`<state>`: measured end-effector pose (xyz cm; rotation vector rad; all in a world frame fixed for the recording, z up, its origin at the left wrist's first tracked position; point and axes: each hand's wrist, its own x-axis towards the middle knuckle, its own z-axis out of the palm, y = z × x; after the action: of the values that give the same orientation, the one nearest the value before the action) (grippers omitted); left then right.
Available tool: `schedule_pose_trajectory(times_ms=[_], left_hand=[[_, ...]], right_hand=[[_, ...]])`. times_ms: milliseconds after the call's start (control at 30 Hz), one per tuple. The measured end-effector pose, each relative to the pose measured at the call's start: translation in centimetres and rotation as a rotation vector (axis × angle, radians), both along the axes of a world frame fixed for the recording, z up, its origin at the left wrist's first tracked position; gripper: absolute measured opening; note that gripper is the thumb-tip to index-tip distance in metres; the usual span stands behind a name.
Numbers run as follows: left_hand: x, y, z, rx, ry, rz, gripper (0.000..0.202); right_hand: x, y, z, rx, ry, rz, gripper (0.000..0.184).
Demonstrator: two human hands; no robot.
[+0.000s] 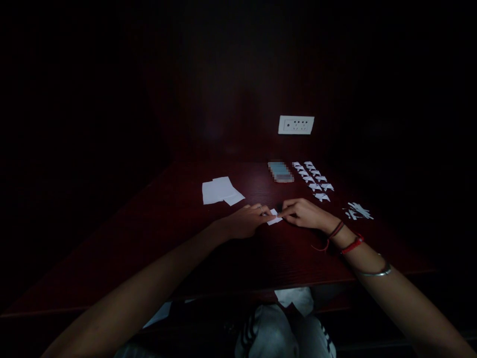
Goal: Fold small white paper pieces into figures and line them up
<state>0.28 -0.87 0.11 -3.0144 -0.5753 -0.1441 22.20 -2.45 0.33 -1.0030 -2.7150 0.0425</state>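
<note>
A small piece of white folded paper (pixel 274 217) lies on the dark red table between my hands. My left hand (pixel 249 219), with a ring on one finger, is closed on the left side of that paper, thumb and fingertips at its edge. From the other side my right hand (pixel 303 214) pinches the paper's right edge, its fingers curled. Parts of the paper are hidden under the fingertips. Beyond my left hand rests a loose pile of white paper sheets (pixel 219 191).
Small folded paper pieces (pixel 315 187) stand in two rows at the back right, beside a phone (pixel 280 171). Thin white paper scraps (pixel 358 211) lie right of my right hand. A wall socket (pixel 296 125) sits above the dark table (pixel 149 238).
</note>
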Motion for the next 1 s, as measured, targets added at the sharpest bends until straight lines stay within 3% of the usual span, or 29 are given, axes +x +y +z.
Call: schedule_pose_trajectory(times_ms=[300,767,1000], left_hand=[[0.1,0.6,-0.3,-0.018,-0.058,-0.067,0.046],[0.2,0.9,-0.7,-0.004,-0.088,-0.059,0.042],[0.0,0.6,-0.6,-0.003,-0.080,-0.049,0.043]], right_hand=[[-0.1,0.0,-0.1,0.030,-0.045,0.003,0.029],[-0.3,0.4,0.3,0.034,-0.100,0.010,0.025],[0.8,0.4,0.3,0.052,-0.057,-0.083,0.030]])
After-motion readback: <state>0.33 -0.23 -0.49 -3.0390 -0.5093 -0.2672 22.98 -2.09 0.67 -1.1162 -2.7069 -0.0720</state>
